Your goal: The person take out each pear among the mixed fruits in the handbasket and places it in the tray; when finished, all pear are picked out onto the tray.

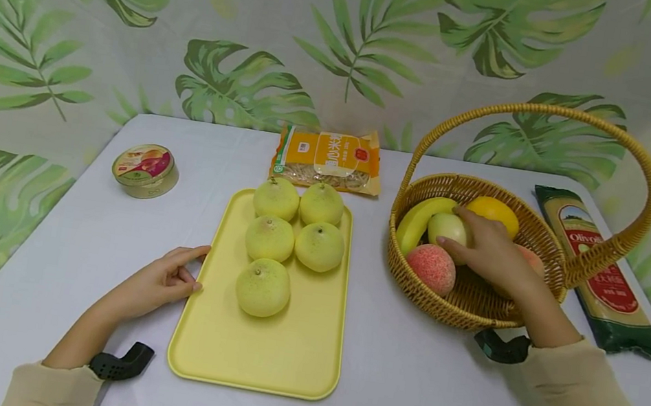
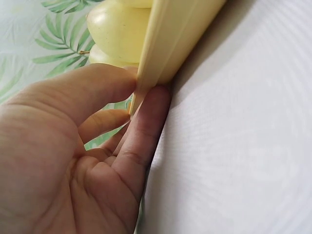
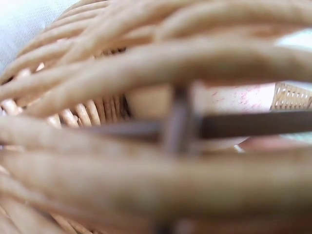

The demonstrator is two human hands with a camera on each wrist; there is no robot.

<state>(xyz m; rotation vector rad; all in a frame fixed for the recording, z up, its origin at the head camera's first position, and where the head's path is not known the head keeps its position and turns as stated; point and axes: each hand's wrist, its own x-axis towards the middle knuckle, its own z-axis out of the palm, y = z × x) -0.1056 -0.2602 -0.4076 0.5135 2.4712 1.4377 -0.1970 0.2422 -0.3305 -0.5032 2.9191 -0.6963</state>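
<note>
My left hand [image 1: 161,280] pinches the left rim of a yellow tray [image 1: 278,363]; in the left wrist view the thumb is on one side of the rim and fingers [image 2: 146,119] on the other. Several round yellow-green fruits [image 1: 263,288] with short stems sit on the tray. Inside a wicker basket [image 1: 429,308], my right hand [image 1: 487,250] grips a pale green round fruit [image 1: 447,235] between thumb and fingers. Around it lie a banana [image 1: 419,222], a yellow fruit [image 1: 495,213] and pinkish peaches [image 1: 431,268]. Basket weave [image 3: 146,180] blocks most of the right wrist view.
The basket's tall handle [image 1: 563,113] arches over its right side. An Olivoilà packet [image 1: 613,292] lies to the right of the basket. An orange noodle bag [image 1: 328,158] lies behind the tray, and a round tub [image 1: 145,171] stands at the back left.
</note>
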